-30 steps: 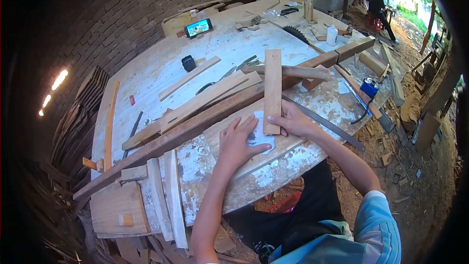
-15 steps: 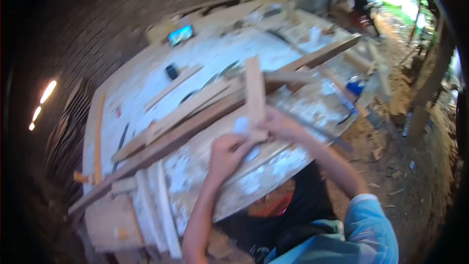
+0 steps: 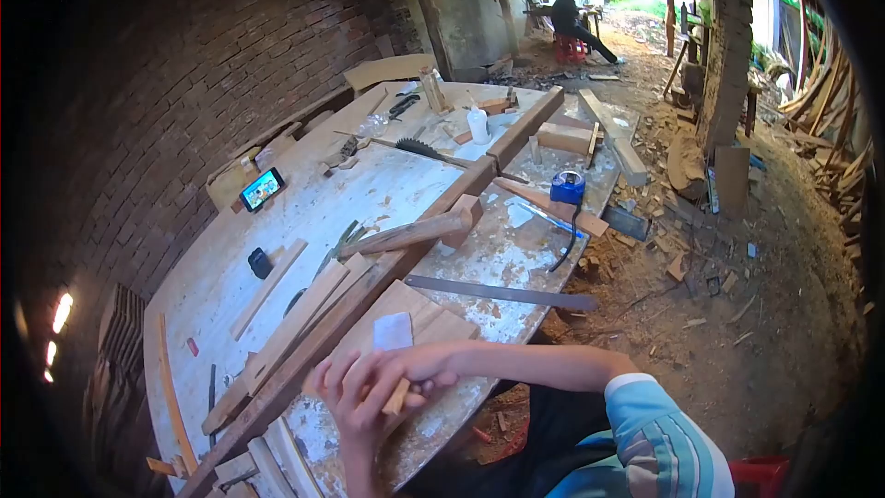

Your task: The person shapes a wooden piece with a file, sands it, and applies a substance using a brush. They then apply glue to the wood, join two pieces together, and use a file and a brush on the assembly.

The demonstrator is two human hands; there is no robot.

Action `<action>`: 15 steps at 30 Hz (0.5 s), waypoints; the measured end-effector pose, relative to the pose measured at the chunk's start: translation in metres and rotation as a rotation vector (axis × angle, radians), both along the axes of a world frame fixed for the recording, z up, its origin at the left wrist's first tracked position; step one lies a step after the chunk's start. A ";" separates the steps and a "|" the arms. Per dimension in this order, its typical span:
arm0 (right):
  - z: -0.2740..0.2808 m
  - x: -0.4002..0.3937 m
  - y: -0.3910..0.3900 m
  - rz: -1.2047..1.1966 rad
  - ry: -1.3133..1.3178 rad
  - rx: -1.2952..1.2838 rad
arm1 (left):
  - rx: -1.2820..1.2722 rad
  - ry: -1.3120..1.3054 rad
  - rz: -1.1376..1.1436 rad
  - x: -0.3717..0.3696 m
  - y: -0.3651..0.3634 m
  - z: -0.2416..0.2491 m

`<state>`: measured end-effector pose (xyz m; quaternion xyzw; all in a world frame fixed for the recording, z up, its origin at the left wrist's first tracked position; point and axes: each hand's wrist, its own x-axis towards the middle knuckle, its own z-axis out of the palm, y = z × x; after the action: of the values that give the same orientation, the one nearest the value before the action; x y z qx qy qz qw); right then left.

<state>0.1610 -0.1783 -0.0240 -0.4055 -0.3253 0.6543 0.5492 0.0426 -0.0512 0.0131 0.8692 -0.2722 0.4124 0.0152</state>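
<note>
My left hand [image 3: 355,394] and my right hand [image 3: 426,371] are together at the near edge of the worktable [image 3: 475,337]. Between them they grip a small piece of wood [image 3: 396,397]; one pale end shows and my fingers hide most of it. The left fingers curl over the piece from the left, and the right ones close around it. Just beyond my hands, a whitish folded sheet [image 3: 394,332] lies on a flat wooden board [image 3: 429,312]. A long dark metal bar [image 3: 498,292], perhaps a file, lies farther right.
A long wooden beam [image 3: 336,327] crosses the table diagonally. A mallet-like wooden piece [image 3: 410,232], a blue tape measure [image 3: 567,187], a white bottle [image 3: 478,126], a toothed blade [image 3: 429,151] and a lit phone [image 3: 262,190] lie beyond. Another person [image 3: 570,18] sits far off.
The wood stood upright in my hands and is now lowered and mostly covered by them. My hands have moved left and nearer. The view has swung up and right, showing the seated person.
</note>
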 end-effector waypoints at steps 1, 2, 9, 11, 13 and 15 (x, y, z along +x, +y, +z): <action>-0.002 0.000 0.003 -0.233 -0.438 0.028 | -0.062 -0.022 0.002 0.002 0.002 -0.001; -0.002 0.001 0.005 -0.467 -0.878 0.047 | -0.130 -0.046 0.007 0.007 0.004 -0.005; -0.029 -0.022 -0.055 -0.799 -2.050 0.439 | -0.269 0.166 0.321 0.023 0.025 -0.018; -0.027 -0.024 -0.071 -0.682 -1.870 0.442 | -0.283 0.299 0.367 0.027 0.017 -0.025; -0.026 -0.013 -0.079 -0.518 -1.501 0.419 | -0.282 0.338 0.361 0.033 0.013 -0.036; -0.030 -0.007 -0.073 -0.936 -0.550 0.355 | -0.315 0.336 0.326 0.037 0.009 -0.049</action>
<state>0.1537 -0.2518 -0.0538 -0.5632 -0.3469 0.1470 0.7354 0.0799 -0.0423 -0.0357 0.9447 -0.0552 0.2967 0.1285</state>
